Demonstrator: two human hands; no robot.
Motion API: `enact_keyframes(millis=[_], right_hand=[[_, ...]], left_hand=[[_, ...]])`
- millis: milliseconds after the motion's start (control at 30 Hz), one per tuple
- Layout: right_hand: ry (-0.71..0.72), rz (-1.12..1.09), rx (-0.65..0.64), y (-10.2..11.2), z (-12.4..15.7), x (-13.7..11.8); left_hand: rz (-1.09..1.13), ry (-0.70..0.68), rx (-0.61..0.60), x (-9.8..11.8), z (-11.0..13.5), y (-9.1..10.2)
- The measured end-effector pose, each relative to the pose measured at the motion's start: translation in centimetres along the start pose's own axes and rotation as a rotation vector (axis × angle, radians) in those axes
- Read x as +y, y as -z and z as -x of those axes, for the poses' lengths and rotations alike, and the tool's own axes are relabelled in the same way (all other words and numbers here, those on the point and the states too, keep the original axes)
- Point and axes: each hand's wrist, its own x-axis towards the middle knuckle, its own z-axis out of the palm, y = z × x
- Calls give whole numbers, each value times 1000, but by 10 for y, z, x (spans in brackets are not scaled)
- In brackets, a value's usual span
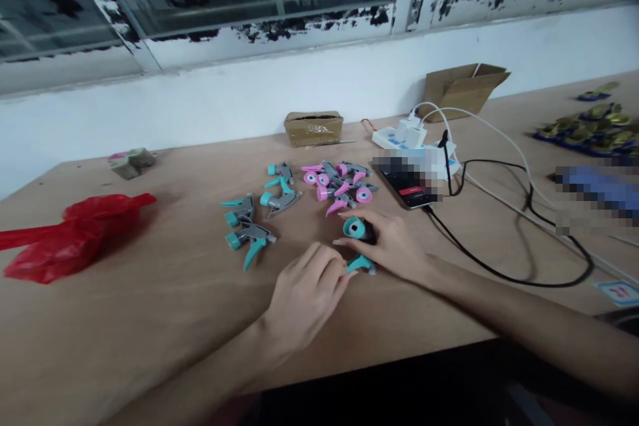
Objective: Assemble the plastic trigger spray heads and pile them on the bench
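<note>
My right hand grips a grey trigger sprayer head with a teal collar, its fingers on either side of the collar. The collar's open end faces me. Below the right thumb shows a teal trigger; the thumb partly hides how it joins the collar. My left hand is closed, thumb and fingertips pinching at that trigger's tip. To the left lie several teal-and-grey sprayer heads. Just beyond my right hand is a pile of pink-and-grey sprayer heads.
A red plastic bag lies at left, with a small greenish block behind. Cardboard boxes stand by the wall. A phone, a white power strip and looping cables occupy the right. Gold-and-blue parts sit far right.
</note>
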Motion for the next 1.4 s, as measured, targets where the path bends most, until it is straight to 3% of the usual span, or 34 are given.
enact_keyframes(millis=[133, 267, 333, 467, 533, 633, 733, 1000, 1233, 1400], right_hand=[[27, 52, 61, -4, 1, 0], [8, 54, -21, -5, 3, 1], [-5, -41, -93, -6, 3, 4], [35, -174, -153, -6, 5, 6], [65, -155, -164, -5, 6, 5], [95, -119, -210, -3, 7, 2], [141, -78, -233, -2, 8, 1], [148, -71, -286, -4, 10, 1], [188, -46, -227, -6, 12, -4], [231, -1, -227, -8, 12, -3]], left_hand=[[41, 7, 41, 3, 4, -7], [321, 47, -6, -2, 6, -4], [492, 141, 6, -8, 5, -3], [691, 486, 37, -23, -1, -6], [902, 632, -51, -28, -3, -11], [1256, 744, -204, -30, -3, -17], [1416, 805, -232, -29, -4, -17], [1389, 782, -300, -35, -4, -17], [1354, 816, -334, -34, -3, -16], [1191, 798, -324, -33, 1, -20]])
